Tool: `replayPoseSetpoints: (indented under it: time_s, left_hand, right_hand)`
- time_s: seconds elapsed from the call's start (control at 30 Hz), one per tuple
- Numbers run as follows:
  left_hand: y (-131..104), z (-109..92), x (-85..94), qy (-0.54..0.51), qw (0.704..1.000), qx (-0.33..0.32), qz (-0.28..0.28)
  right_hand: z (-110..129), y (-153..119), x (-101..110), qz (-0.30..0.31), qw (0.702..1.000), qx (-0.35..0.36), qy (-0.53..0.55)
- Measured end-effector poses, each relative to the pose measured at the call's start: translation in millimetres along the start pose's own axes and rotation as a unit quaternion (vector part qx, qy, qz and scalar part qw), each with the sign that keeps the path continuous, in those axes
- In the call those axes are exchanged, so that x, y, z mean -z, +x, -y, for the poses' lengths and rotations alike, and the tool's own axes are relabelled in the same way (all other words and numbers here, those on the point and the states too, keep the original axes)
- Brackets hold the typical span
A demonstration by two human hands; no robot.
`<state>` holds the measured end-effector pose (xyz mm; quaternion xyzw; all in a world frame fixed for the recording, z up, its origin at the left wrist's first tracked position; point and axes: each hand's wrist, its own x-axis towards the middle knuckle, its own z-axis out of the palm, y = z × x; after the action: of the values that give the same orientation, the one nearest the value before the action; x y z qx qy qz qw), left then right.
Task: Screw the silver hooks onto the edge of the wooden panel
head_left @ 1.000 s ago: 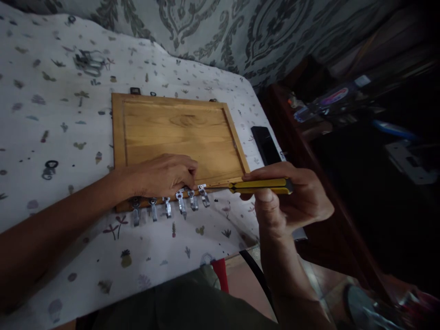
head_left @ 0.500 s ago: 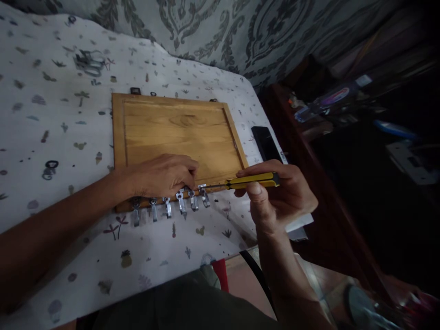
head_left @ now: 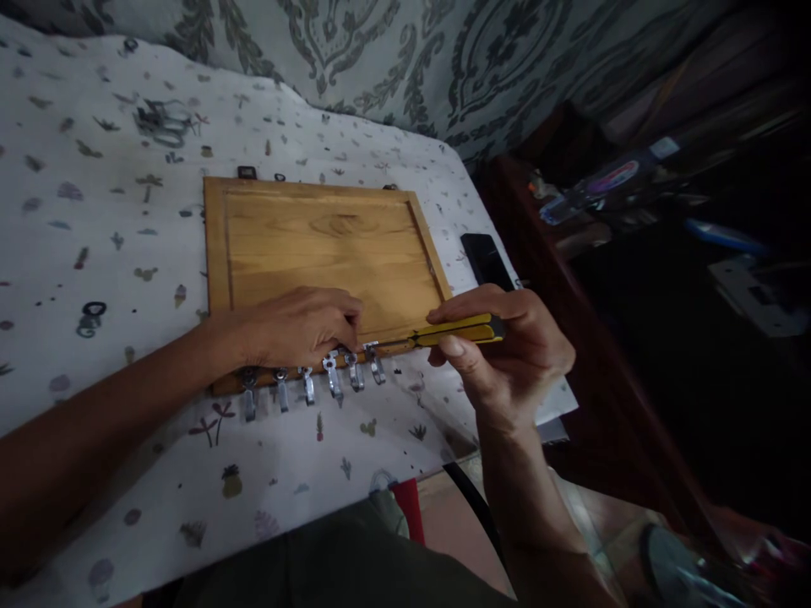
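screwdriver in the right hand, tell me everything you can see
The screwdriver has a yellow and black handle, apparently plastic, and a thin shaft. Gripped in the right hand, it points left toward the rightmost metal hook at the near edge of the wooden board; whether its tip touches is unclear.

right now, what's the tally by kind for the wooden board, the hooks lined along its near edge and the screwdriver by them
Wooden board: 1
Metal hooks along its near edge: 6
Screwdriver, in the right hand: 1
Total: 8
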<state>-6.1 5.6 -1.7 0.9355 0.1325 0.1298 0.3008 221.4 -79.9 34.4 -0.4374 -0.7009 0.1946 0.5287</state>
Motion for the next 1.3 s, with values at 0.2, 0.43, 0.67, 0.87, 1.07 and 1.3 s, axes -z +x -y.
replayPoseSetpoints:
  time_s: [0.2,0.43,0.67,0.87,1.07,1.3]
  left_hand:
    - [-0.1,0.1,-0.1,0.002,1.000,0.001,0.006]
    - [-0.7,0.7,-0.4,0.013,1.000,-0.005,0.005]
    - [-0.4,1.7,-1.5,0.005,1.000,-0.007,0.001]
    - [-1.1,0.8,-0.7,-0.006,1.000,-0.007,0.000]
    - [-0.6,2.2,-2.5,-0.005,1.000,-0.004,-0.003]
    - [-1.4,0.9,-1.7,-0.005,1.000,-0.004,-0.003]
  right_hand:
    - [2.2,1.4,2.2,0.036,0.996,-0.038,0.065]
    - [-2.4,-3.3,4.3,0.061,0.992,-0.040,0.101]
    - [-2.9,-1.1,-1.4,0.001,1.000,-0.002,0.022]
    - [-5.8,-2.7,-4.7,-0.039,0.999,0.019,0.003]
    - [-9.9,-3.9,-5.1,-0.043,0.999,0.021,-0.016]
    - [-8.3,-2.8,-7.1,-0.051,0.998,0.022,-0.026]
